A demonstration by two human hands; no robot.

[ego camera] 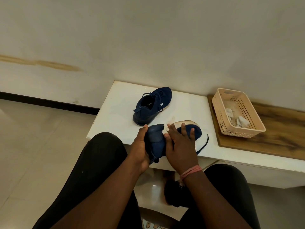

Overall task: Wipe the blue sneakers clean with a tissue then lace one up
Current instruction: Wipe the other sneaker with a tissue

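Down at the desk's near edge, the left hand (140,146) grips the heel of a blue sneaker (158,142) lying on its side, while the right hand (179,146) presses a white tissue (165,128) against it with spread fingers. Just behind, the other sneaker (151,105) sits on the white desk (115,113), and a beige basket (237,111) holding crumpled tissues stands well apart to the right.
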